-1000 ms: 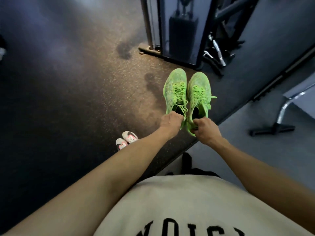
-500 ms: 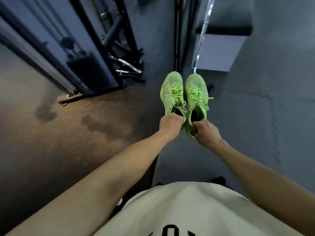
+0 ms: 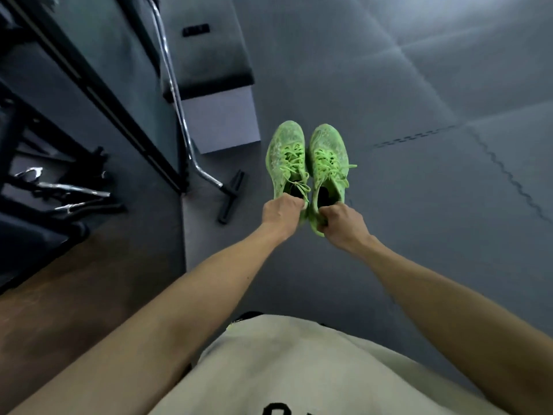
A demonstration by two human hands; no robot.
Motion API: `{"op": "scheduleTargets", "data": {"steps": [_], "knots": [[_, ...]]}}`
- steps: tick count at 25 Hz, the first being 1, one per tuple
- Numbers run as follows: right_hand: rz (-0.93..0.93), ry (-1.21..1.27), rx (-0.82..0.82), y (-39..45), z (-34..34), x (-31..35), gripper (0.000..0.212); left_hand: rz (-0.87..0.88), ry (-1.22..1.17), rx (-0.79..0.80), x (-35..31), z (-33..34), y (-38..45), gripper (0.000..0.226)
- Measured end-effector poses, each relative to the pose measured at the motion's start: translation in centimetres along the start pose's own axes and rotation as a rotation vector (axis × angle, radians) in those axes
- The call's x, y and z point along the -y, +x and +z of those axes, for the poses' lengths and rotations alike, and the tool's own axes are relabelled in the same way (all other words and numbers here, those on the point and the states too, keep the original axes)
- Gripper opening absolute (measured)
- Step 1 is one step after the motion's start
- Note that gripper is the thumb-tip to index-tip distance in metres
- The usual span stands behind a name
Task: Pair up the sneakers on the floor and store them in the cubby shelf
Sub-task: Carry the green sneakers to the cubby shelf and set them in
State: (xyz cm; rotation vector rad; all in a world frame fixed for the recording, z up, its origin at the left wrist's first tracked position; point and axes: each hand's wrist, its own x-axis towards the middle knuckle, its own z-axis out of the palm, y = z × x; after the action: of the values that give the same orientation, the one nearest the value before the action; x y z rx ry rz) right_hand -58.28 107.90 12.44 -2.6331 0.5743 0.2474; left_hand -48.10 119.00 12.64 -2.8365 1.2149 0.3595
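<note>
Two neon-green sneakers (image 3: 308,163) held side by side, toes forward.

- Floor (image 3: 419,235): grey rubber mat tiles w/ interlocking wavy seams, covers centre + right side.
- Brown speckled strip (image 3: 74,295) along floor's near-left part.
- Padded bench (image 3: 209,70) stands toward far-left; chrome leg (image 3: 179,109) ends in black foot bar (image 3: 230,196) on the grey mat.
- Black machine frame (image 3: 59,130) at left edge, chrome handles (image 3: 74,193) by it.

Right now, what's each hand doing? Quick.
Left hand: closed, gripping the heel of the left sneaker.
Right hand: closed, gripping the heel of the right sneaker.
</note>
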Motion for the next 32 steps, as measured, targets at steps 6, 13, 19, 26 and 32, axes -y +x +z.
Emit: {"op": "scheduleTargets", "data": {"steps": [6,13,19,26,32], "knots": [[0.038,0.001,-0.043,10.0,-5.7,-10.2,0.007,0.035,-0.022,0.004,-6.5,-2.1,14.3,0.025],[0.088,-0.029,-0.051,25.4,-12.8,-20.5,0.005,0.095,-0.068,0.037,-11.1,-4.5,34.9,0.029],[0.139,-0.009,-0.084,38.2,-21.2,-28.9,0.012,0.141,-0.03,0.029,-15.5,-9.1,51.8,0.026],[0.085,0.016,-0.105,55.8,-30.6,-40.8,0.009,0.084,-0.036,-0.004,-21.0,-13.5,73.1,0.027],[0.008,-0.002,-0.074,69.6,-40.4,-48.4,0.014,0.007,-0.069,-0.06,-25.0,-19.1,88.4,0.026]]}}
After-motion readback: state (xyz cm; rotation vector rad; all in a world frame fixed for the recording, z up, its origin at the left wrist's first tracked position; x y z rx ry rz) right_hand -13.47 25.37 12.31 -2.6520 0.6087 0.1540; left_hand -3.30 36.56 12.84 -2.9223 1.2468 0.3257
